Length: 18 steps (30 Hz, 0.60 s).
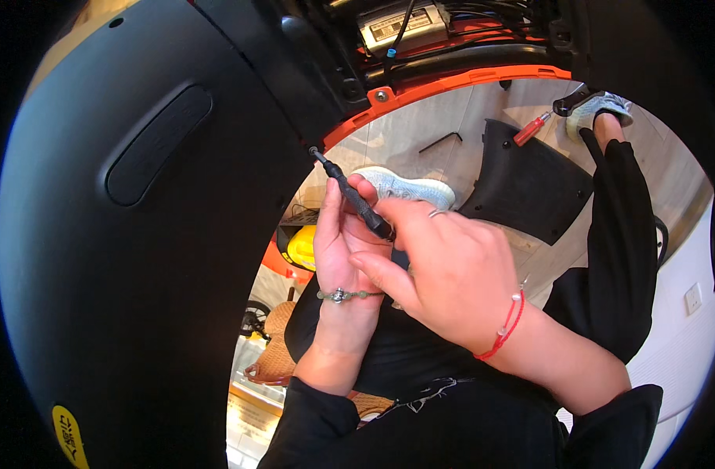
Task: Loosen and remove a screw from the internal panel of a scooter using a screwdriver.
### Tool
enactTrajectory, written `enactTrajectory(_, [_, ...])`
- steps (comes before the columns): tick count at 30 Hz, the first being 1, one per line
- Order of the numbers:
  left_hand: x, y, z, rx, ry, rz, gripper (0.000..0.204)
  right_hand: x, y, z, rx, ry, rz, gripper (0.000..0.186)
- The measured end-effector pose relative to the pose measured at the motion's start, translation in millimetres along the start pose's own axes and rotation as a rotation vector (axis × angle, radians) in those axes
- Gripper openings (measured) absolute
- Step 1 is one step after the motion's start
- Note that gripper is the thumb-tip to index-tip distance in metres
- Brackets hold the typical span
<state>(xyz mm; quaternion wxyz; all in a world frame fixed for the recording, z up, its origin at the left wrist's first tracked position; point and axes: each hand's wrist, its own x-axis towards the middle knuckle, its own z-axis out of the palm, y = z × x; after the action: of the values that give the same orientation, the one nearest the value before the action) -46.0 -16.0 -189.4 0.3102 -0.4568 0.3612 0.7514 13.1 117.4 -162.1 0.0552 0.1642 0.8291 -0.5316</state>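
A black screwdriver with a knurled handle slants down to the right, its tip at a screw at the edge of a large dark panel. My left hand, palm up, lies along the handle with its fingers partly closed around it. My right hand closes thumb and fingers at the handle's rear end, wearing a ring and a red cord bracelet. The rear end is partly hidden by the right fingers. An orange rim with a screw hole curves away from the tip.
Cables and a metal box sit inside the frame above. On the floor lie a curved black cover, a red-handled screwdriver and a hex key. Below stand a yellow object and a wicker piece. My shoe is under my hands.
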Motion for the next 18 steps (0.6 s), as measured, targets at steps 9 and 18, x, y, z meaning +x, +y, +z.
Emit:
enactTrajectory(9, [-2.3, -3.1, 7.7, 0.014, -0.035, 0.006, 0.027, 1.8, 3.2, -5.3, -0.139, -0.099, -0.182, 0.033])
enactTrajectory(18, [-3.2, -1.4, 0.1, 0.055, -0.098, 0.028, 0.040, 8.7, -7.6, -4.7, 0.073, 0.067, 0.032, 0.040])
